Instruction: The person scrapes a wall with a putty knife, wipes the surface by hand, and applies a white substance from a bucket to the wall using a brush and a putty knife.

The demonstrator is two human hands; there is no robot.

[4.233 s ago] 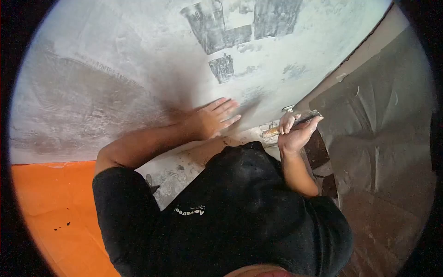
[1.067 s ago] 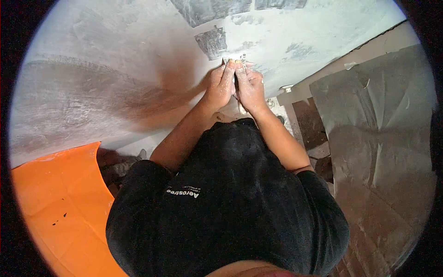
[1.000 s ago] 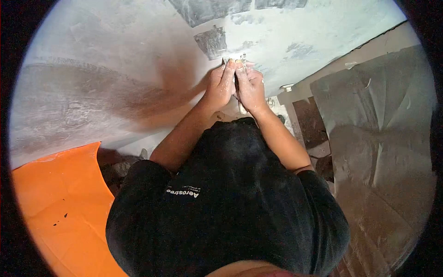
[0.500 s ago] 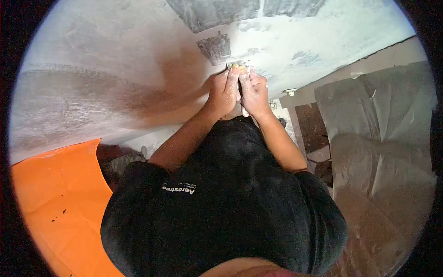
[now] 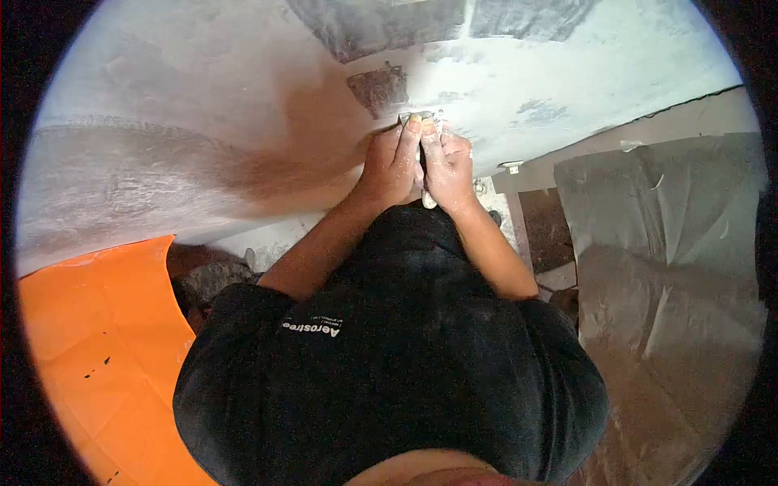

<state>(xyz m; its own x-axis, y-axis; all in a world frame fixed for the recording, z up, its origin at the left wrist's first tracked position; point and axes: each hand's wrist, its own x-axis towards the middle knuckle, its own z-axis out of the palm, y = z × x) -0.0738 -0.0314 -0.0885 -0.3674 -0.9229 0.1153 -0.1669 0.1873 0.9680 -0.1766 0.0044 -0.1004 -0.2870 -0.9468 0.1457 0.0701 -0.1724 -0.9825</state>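
I watch the left hand (image 5: 391, 162) and right hand (image 5: 448, 168) pinch a flat, dust-whitened tool with a pale handle (image 5: 429, 199), thumbs together — its far edge at the mottled grey-white wall (image 5: 502, 74), contact unclear. The step looks like two-handed pressing — the next move calls for even thumb pressure.

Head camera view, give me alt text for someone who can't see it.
A person's dusty left hand and right hand together grip a mostly hidden scraper-like tool at a patchy grey-white wall. The person wears a black T-shirt; an orange sheet shows at lower left, a creased grey-brown sheet at right.
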